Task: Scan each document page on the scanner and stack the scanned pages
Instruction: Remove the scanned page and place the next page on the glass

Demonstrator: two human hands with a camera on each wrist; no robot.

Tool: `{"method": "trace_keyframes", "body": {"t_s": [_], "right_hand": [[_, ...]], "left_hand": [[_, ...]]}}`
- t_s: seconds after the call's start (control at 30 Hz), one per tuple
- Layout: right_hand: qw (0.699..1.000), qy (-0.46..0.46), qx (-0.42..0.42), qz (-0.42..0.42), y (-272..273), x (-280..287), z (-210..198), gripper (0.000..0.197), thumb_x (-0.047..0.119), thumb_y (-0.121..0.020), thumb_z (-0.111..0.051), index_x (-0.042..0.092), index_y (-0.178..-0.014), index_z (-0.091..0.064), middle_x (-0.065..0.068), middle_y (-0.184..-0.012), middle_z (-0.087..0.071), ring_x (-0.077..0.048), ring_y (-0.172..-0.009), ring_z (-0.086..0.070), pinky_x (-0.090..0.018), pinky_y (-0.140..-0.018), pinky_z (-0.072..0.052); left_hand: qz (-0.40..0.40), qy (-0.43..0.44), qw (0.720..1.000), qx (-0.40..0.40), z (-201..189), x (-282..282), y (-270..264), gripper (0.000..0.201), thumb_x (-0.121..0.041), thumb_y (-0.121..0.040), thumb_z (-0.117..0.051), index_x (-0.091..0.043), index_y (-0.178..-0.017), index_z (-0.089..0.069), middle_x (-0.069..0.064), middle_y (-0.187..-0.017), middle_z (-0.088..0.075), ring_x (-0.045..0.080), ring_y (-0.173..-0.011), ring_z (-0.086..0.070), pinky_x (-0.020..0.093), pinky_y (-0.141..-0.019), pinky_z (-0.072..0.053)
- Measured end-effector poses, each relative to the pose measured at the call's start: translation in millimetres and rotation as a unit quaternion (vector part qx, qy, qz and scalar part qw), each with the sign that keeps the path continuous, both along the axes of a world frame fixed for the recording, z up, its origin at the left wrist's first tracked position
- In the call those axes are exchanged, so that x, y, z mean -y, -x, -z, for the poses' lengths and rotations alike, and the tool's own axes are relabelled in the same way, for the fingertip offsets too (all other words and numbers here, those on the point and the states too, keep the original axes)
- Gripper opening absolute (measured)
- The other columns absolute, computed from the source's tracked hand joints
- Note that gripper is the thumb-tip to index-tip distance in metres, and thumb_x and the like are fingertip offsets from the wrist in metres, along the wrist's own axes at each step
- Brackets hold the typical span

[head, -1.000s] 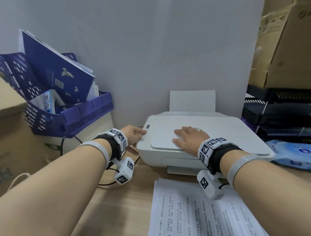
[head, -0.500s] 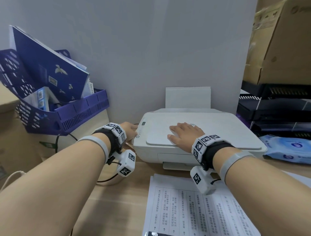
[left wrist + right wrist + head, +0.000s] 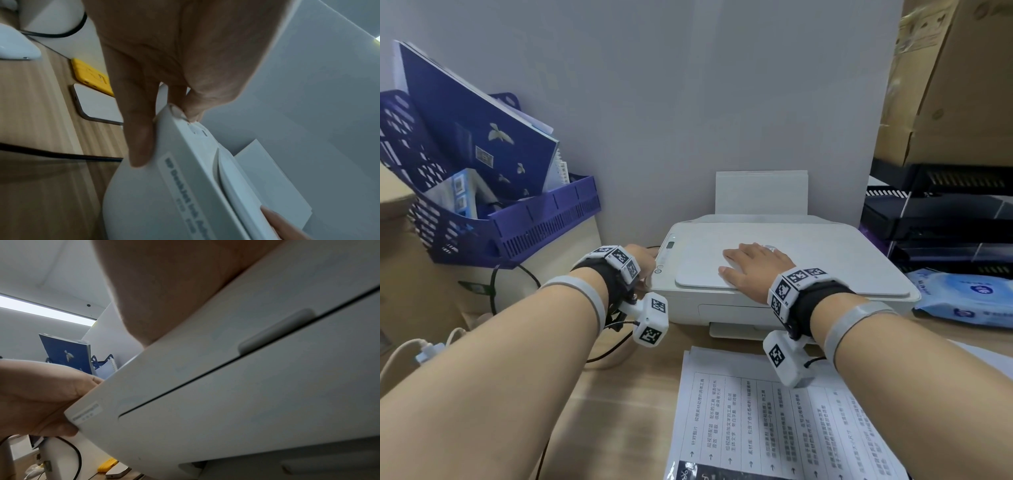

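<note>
A white scanner [image 3: 808,253] stands at the back of the wooden desk with its lid down. My right hand [image 3: 753,270] lies flat on the lid, fingers straight. My left hand [image 3: 643,262] is at the scanner's front left corner. In the left wrist view my left hand [image 3: 160,129] has its thumb against the scanner's [image 3: 185,194] side and a bent fingertip on the top button panel. A stack of printed document pages [image 3: 739,421] lies on the desk in front of the scanner. The right wrist view shows the scanner's front [image 3: 246,394] and my left hand [image 3: 41,399] at its corner.
A purple basket [image 3: 517,233] with a blue notebook stands at the left, black paper trays [image 3: 945,222] and cardboard boxes at the right. A blue wipes pack [image 3: 969,294] lies beside the scanner. Cables [image 3: 517,274], a yellow case [image 3: 90,74] and a grey device [image 3: 96,104] sit left of it.
My left hand has slid a little left, from on the button panel to the scanner's corner. My right hand stays flat on the lid. The head view has shifted slightly.
</note>
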State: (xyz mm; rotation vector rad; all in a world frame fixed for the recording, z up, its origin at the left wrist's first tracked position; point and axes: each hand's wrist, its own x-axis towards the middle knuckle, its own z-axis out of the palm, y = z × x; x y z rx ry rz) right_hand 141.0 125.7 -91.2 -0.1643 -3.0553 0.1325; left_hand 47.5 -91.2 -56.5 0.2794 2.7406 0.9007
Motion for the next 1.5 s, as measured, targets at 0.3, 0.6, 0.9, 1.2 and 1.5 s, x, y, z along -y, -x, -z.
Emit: {"method": "trace_keyframes", "body": {"t_s": [0.3, 0.6, 0.9, 1.2, 1.5], "right_hand": [[1.000, 0.003, -0.006, 0.001, -4.5, 2.8, -3.3, 0.058, 0.058, -0.099, -0.022, 0.032, -0.150, -0.030, -0.001, -0.160, -0.027, -0.022, -0.150, -0.018, -0.046, -0.122, -0.010], [1.000, 0.001, -0.004, 0.000, -7.3, 2.7, -4.5, 0.059, 0.059, -0.099, -0.021, 0.032, -0.151, -0.029, -0.001, -0.161, -0.026, -0.022, -0.151, -0.016, -0.045, -0.122, -0.010], [1.000, -0.002, -0.006, -0.003, -3.9, 0.2, -1.7, 0.060, 0.060, -0.098, -0.020, 0.033, -0.152, -0.028, -0.001, -0.161, -0.025, -0.021, -0.150, -0.017, -0.046, -0.122, -0.011], [1.000, 0.001, -0.016, 0.000, -1.5, -0.3, 0.7, 0.059, 0.060, -0.097, -0.022, 0.034, -0.149, -0.032, -0.001, -0.159, -0.029, -0.022, -0.148, -0.023, -0.046, -0.121, -0.015], [0.999, 0.017, -0.049, -0.001, -19.2, 6.4, -8.4, 0.046, 0.046, -0.100, -0.030, 0.029, -0.140, -0.046, 0.000, -0.145, -0.048, -0.026, -0.133, -0.040, -0.039, -0.107, -0.029]], "left_hand": [[-0.012, -0.066, 0.997, 0.039, 9.0, 3.4, 3.1, 0.037, -0.008, -0.097, -0.049, -0.023, -0.130, -0.060, 0.010, -0.124, -0.064, 0.031, -0.106, -0.063, 0.044, -0.094, -0.052], [-0.016, -0.151, 0.988, 0.001, 26.7, -1.8, -3.4, 0.048, 0.000, -0.096, -0.039, -0.020, -0.137, -0.053, 0.016, -0.125, -0.060, 0.026, -0.084, -0.058, 0.031, -0.050, -0.056], [-0.049, -0.219, 0.975, -0.010, 40.4, -0.7, -6.1, 0.043, -0.012, -0.099, -0.029, -0.033, -0.117, -0.061, 0.010, -0.106, -0.066, 0.035, -0.084, -0.063, 0.031, -0.044, -0.051], [-0.041, -0.231, 0.972, -0.025, 44.8, 1.7, -4.3, 0.039, -0.016, -0.101, -0.028, -0.037, -0.114, -0.058, 0.006, -0.105, -0.068, 0.030, -0.088, -0.063, 0.032, -0.050, -0.051], [-0.048, -0.193, 0.977, -0.079, 48.6, -1.4, 8.2, 0.041, -0.010, -0.099, -0.032, -0.022, -0.123, -0.063, 0.010, -0.108, -0.071, 0.026, -0.077, -0.059, 0.039, -0.072, -0.051]]}}
